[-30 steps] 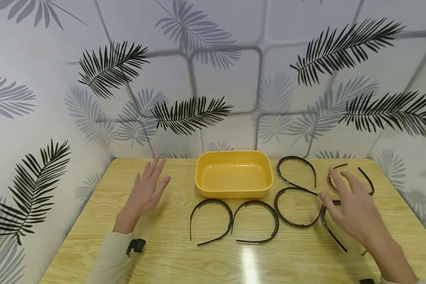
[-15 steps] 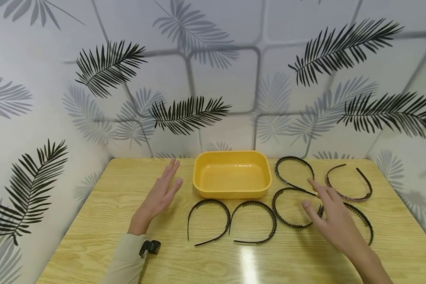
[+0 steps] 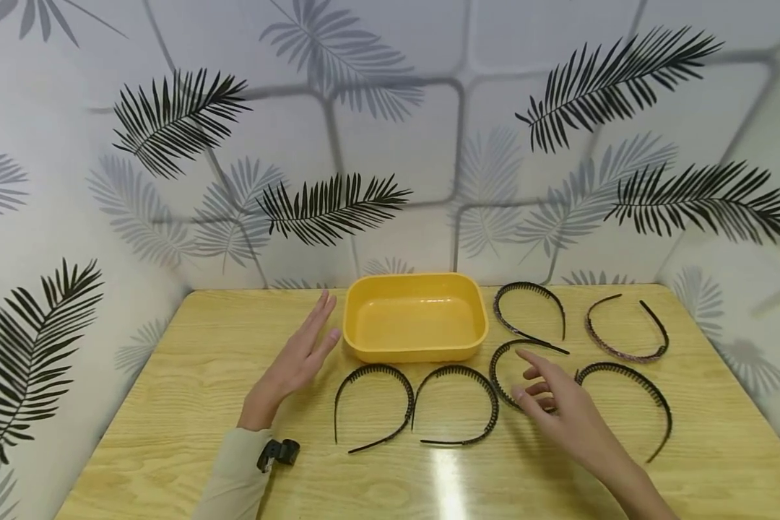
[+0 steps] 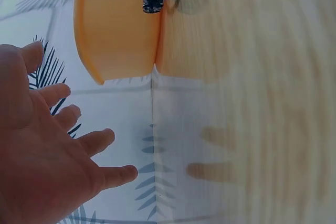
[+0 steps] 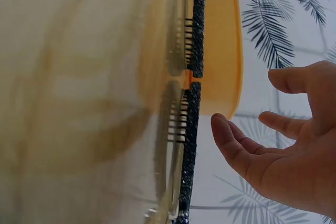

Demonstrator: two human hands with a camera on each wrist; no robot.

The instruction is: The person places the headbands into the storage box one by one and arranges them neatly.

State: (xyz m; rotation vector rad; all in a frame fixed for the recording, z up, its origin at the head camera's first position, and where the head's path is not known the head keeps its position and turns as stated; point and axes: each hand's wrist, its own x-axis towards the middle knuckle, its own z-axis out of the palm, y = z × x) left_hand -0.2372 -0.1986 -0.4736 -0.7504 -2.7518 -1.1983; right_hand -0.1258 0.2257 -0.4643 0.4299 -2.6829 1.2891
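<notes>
My left hand (image 3: 297,361), its fingers straight, hovers just left of a yellow plastic basin (image 3: 416,356) and holds nothing. The left wrist view shows its fingers spread beside the basin wall (image 4: 118,30). Over the wooden table, my right hand (image 3: 562,412) is raised with relaxed, slightly bent fingers and nothing between them. It partly hides a black toothed headband (image 3: 494,365) beneath it. To its right lies another headband (image 3: 653,390). Two more, a left headband (image 3: 411,404) and a right headband (image 3: 496,404), lie side by side before the basin.
At the back right of the table (image 3: 188,404) lie a dark headband (image 3: 529,284) and a headband with a speckled band (image 3: 624,355). The basin stands near the leaf-patterned wall (image 3: 422,238). A small black device (image 3: 278,453) is strapped to the left sleeve.
My right hand has moved left across the headbands, uncovering the ones at the right. My left hand has shifted right, closer to the basin. The headbands stay in place; the head view has shifted slightly.
</notes>
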